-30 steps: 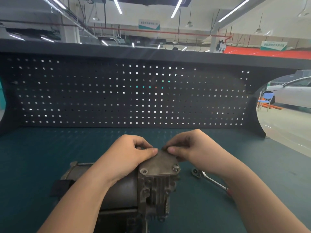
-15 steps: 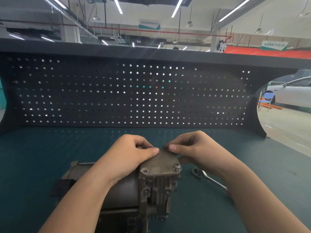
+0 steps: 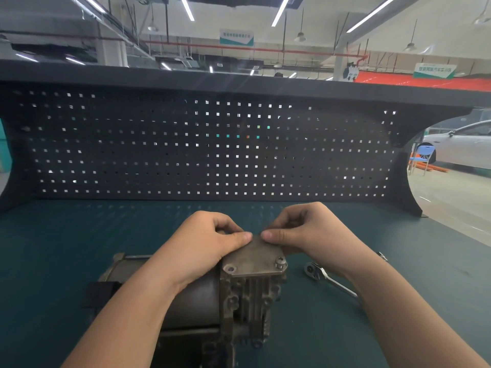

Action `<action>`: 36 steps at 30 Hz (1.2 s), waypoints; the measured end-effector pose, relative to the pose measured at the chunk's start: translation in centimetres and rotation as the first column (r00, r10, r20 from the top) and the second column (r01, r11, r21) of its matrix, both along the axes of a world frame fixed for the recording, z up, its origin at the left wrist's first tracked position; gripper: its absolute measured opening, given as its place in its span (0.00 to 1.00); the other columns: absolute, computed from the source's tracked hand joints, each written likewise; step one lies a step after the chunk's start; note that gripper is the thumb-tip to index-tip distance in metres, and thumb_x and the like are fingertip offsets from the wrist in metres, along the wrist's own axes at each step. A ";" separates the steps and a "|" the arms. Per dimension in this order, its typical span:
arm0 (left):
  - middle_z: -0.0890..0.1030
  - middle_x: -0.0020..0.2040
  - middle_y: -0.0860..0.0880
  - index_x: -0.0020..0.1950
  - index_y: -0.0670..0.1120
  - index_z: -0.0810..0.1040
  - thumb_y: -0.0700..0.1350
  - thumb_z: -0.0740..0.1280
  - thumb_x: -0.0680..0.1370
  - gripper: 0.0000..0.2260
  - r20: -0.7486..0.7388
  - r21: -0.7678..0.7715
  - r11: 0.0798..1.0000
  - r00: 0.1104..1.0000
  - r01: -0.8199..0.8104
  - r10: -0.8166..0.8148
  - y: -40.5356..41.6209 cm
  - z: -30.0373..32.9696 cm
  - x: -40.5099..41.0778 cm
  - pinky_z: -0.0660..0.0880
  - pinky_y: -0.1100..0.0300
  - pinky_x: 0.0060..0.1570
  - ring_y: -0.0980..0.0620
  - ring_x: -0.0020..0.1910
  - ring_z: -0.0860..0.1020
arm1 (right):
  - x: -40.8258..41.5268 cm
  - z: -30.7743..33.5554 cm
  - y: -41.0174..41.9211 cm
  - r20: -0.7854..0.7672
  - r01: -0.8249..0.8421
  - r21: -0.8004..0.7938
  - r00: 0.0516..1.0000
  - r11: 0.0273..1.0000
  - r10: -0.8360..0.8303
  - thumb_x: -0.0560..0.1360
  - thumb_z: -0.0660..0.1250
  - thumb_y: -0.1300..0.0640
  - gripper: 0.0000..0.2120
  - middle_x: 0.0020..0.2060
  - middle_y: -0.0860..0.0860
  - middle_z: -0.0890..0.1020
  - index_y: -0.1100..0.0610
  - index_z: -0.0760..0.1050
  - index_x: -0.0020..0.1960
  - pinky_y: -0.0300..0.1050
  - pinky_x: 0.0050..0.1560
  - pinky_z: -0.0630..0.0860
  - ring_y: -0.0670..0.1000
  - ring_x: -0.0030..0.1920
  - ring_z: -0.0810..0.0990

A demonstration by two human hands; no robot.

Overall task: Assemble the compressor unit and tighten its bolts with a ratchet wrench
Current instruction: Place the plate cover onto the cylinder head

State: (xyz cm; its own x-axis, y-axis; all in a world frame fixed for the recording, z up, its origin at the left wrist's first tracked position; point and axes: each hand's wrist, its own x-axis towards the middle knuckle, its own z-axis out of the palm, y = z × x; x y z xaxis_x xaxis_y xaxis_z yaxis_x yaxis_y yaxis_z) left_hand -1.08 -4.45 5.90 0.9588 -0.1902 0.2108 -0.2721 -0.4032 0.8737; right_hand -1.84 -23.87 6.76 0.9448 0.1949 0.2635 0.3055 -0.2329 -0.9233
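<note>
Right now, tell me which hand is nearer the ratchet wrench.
Right. The right hand works at the cover plate, its forearm passing over the ratchet wrench; the left hand is across the compressor, farther away.

the bench (image 3: 79,248) had a dark green top and a black wall full of little holes (image 3: 159,155) at its back. a big grey compressor (image 3: 212,301) lay on it. a shiny ratchet wrench (image 3: 329,281) lay just beside the compressor.

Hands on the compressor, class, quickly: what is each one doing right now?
Left hand: fingers curled, pinching the far edge of the cover plate.
Right hand: fingers curled, pinching the same edge.
</note>
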 end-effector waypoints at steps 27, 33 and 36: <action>0.83 0.31 0.53 0.39 0.52 0.85 0.50 0.75 0.72 0.04 0.003 -0.012 1.000 1.000 0.021 -0.021 0.1 -0.1 0.2 0.71 0.64 0.36 0.62 0.29 0.78 | 0.4 -0.6 0.2 -0.027 -0.021 0.065 0.999 0.998 0.022 0.69 0.75 0.64 0.08 0.29 0.52 0.83 0.59 0.77 0.34 0.36 0.31 0.77 0.46 0.31 0.82; 0.83 0.31 0.53 0.38 0.50 0.85 0.50 0.75 0.73 0.05 -0.007 -0.018 1.000 1.000 0.019 -0.019 0.1 0.0 0.1 0.71 0.64 0.36 0.61 0.29 0.79 | 0.3 -0.3 -0.3 -0.067 -0.094 0.015 0.993 0.995 0.095 0.73 0.71 0.59 0.05 0.40 0.51 0.86 0.56 0.82 0.48 0.35 0.37 0.78 0.45 0.41 0.85; 0.83 0.31 0.53 0.39 0.48 0.84 0.50 0.75 0.73 0.06 -0.020 -0.019 1.000 1.000 0.009 -0.010 0.0 0.0 0.0 0.71 0.66 0.33 0.61 0.29 0.79 | 0.3 -0.3 -0.5 -0.070 -0.107 0.044 0.991 0.993 0.110 0.74 0.70 0.63 0.04 0.40 0.55 0.86 0.58 0.84 0.43 0.38 0.39 0.80 0.49 0.42 0.85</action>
